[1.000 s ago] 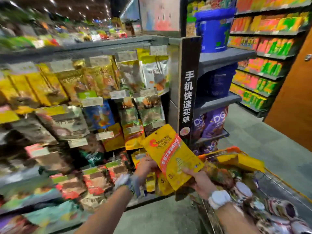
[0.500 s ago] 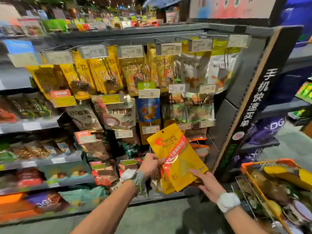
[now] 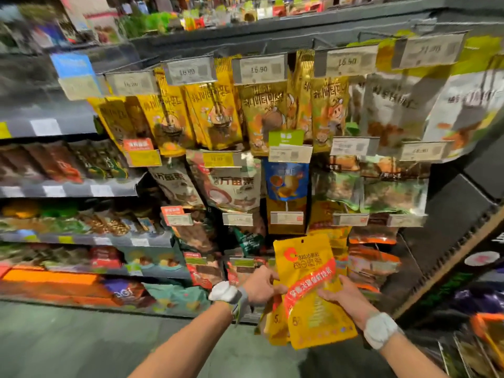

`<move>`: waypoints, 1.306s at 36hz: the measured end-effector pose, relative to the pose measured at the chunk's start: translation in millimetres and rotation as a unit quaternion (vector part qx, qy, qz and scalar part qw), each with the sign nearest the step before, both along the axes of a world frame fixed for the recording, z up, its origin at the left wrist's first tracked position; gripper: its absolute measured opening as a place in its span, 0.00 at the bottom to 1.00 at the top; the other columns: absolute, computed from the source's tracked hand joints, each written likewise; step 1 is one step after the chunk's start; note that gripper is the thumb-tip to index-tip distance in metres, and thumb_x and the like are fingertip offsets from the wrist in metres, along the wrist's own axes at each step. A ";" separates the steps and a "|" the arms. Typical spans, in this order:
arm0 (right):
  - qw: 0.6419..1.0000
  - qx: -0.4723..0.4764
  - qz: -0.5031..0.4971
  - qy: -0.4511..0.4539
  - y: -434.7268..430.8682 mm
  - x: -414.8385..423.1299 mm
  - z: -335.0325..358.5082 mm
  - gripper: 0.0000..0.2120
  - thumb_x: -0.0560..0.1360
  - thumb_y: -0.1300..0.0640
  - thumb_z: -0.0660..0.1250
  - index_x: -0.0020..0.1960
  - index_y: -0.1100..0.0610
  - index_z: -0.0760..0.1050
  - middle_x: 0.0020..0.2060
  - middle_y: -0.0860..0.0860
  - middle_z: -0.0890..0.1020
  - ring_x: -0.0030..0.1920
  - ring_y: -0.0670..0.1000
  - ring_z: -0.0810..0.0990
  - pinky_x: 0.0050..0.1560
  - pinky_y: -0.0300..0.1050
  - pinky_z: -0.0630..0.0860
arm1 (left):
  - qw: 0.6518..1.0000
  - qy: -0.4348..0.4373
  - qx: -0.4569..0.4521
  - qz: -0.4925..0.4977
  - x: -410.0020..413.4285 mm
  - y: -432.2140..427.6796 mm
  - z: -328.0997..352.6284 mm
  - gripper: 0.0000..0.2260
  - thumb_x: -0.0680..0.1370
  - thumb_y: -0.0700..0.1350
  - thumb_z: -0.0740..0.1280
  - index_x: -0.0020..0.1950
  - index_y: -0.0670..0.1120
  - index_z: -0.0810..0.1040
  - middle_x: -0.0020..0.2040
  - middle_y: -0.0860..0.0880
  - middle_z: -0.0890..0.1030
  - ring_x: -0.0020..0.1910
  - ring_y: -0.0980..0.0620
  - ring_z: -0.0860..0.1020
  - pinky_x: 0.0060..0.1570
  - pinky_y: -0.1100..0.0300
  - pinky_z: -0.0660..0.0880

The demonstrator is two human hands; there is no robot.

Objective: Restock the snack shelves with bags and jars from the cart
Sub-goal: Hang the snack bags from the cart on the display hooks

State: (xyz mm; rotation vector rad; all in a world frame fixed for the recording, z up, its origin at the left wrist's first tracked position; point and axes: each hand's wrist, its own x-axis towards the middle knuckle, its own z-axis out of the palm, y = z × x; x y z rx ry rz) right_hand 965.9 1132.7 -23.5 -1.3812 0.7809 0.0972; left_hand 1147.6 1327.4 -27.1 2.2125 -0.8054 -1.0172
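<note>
1. The yellow bag (image 3: 305, 268) is between our two hands, upright with its hang hole on top. It is up against the lower hanging rows of the snack shelves (image 3: 81, 186). A second ago it was tilted and out over the cart's edge, so it has travelled from cart to display.
2. Our left hand (image 3: 261, 285) pinches the bag's left edge. Our right hand (image 3: 345, 298) is clamped on its right side, fingers lying across the red band. Both grips look the same as a second ago. The hands are apart with the bag spanning them.
3. Just behind and below our hands hang matching yellow bags (image 3: 274, 323), which have come into line with the held one. We judge this to be its row.
4. Above our hands sits a price tag (image 3: 286, 218) on the end of a peg. The peg for the yellow row is hidden behind the bag, so we cannot tell whether the hole is on it yet.
5. The cart (image 3: 488, 347) has slid out to the far right of our right hand. The carry seems done and the hanging is what remains.
</note>
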 end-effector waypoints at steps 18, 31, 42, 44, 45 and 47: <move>1.000 0.011 -0.005 -0.012 -61.4 41.2 -34.8 0.33 0.68 0.60 0.80 0.69 0.51 0.71 0.59 0.51 0.82 0.60 0.55 0.81 0.66 0.61 0.73 | 0.981 -0.136 0.140 -0.018 85.1 -69.1 38.2 0.42 0.75 0.39 0.67 0.83 0.55 0.47 0.55 0.38 0.82 0.47 0.42 0.80 0.42 0.53 0.75; 0.999 -0.044 -0.007 0.022 -67.9 63.7 -86.0 0.43 0.59 0.41 0.84 0.70 0.44 0.71 0.61 0.44 0.82 0.62 0.52 0.79 0.67 0.60 0.72 | 0.927 -0.328 0.083 -0.160 97.7 -35.4 66.9 0.54 0.74 0.40 0.71 0.76 0.68 0.30 0.28 0.48 0.70 0.25 0.51 0.70 0.24 0.58 0.65; 0.992 -0.123 0.000 0.011 -39.6 113.2 -42.5 0.43 0.59 0.46 0.84 0.69 0.52 0.70 0.59 0.48 0.82 0.60 0.51 0.80 0.66 0.59 0.73 | 0.892 -0.389 0.117 -0.201 106.9 -46.6 95.9 0.52 0.73 0.35 0.68 0.78 0.67 0.35 0.37 0.43 0.73 0.34 0.44 0.75 0.32 0.50 0.76; 0.991 -0.135 0.010 0.011 -36.9 118.7 -40.6 0.40 0.61 0.48 0.83 0.68 0.53 0.70 0.57 0.47 0.82 0.59 0.50 0.80 0.66 0.58 0.73 | 0.889 -0.393 0.115 -0.204 110.1 -45.6 95.5 0.53 0.73 0.35 0.68 0.78 0.68 0.34 0.37 0.43 0.73 0.34 0.44 0.74 0.31 0.50 0.75; 0.991 -0.133 0.006 0.015 -36.4 121.4 -41.6 0.38 0.62 0.49 0.83 0.67 0.53 0.69 0.57 0.47 0.82 0.59 0.50 0.79 0.66 0.57 0.73 | 0.888 -0.397 0.112 -0.202 111.2 -44.5 96.0 0.53 0.73 0.34 0.67 0.78 0.67 0.34 0.36 0.44 0.72 0.33 0.45 0.74 0.30 0.51 0.73; 0.991 -0.133 -0.007 0.022 -37.9 125.8 -43.5 0.38 0.63 0.49 0.83 0.67 0.51 0.68 0.57 0.46 0.81 0.60 0.52 0.79 0.66 0.58 0.72 | 0.885 -0.406 0.113 -0.200 110.6 -43.6 96.6 0.52 0.73 0.34 0.67 0.78 0.67 0.34 0.34 0.46 0.70 0.32 0.46 0.72 0.29 0.53 0.70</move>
